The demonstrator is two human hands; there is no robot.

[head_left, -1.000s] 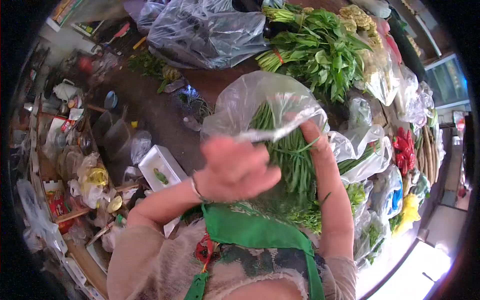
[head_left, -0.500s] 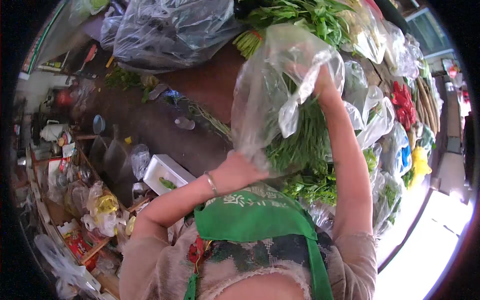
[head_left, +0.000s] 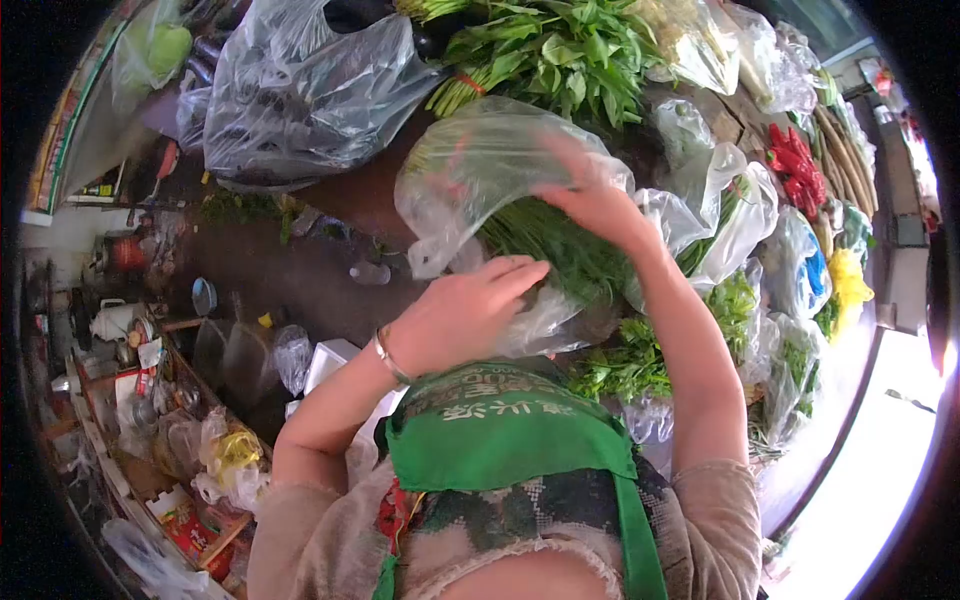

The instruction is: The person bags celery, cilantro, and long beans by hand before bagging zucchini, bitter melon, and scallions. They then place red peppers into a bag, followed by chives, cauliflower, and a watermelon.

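Note:
A clear plastic bag [head_left: 450, 185] lies around a bunch of long, thin green vegetables [head_left: 555, 245] in front of my chest. My right hand [head_left: 590, 200] is at the bag's upper right opening, over the greens, fingers spread and partly behind the film. Below the bag, my left hand [head_left: 470, 310] is held flat with its fingers stretched toward the greens; a silver bracelet is on that wrist. The bag's knotted-looking corner hangs to the left of the greens.
Leafy greens with a red band [head_left: 570, 60] lie beyond the bag. A big bag of dark contents [head_left: 310, 100] is at upper left. More bagged vegetables, red peppers or a red bag [head_left: 795, 165] and a yellow bag [head_left: 850, 285] stand right. Shelves of clutter [head_left: 150, 420] are lower left.
The bag has been lowered and spread over the greens, toward the left. My left hand has let go of the bag's lower end and opened. My right hand has come down and left.

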